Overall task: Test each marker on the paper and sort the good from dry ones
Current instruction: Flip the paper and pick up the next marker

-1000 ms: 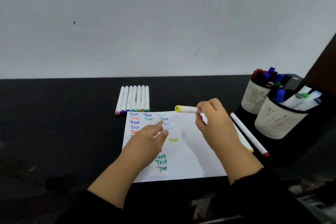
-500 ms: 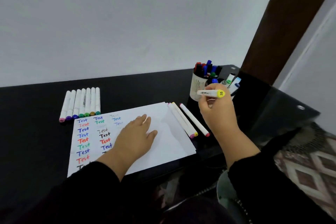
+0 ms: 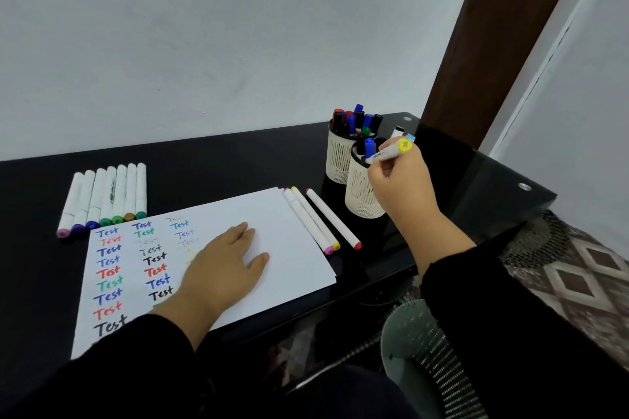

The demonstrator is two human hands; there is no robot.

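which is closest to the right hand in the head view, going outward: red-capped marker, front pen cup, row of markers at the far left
From the right hand:
1. front pen cup, touching, just left of the hand.
2. red-capped marker, right of the paper.
3. row of markers, far left.

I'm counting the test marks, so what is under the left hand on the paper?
The left hand lies flat on the paper, covering part of the third column; a faint yellowish mark peeks out beside it. Anything beneath is hidden.

Seven markers lie in a row (image 3: 105,197) behind the paper – caps pink, purple, blue, green, green, brown, teal. Three more markers (image 3: 321,219) lie right of the one sheet of paper (image 3: 292,248). One yellow-capped marker (image 3: 394,150) is in a hand. Two pen cups (image 3: 360,194) – the markers inside overlap too much to count
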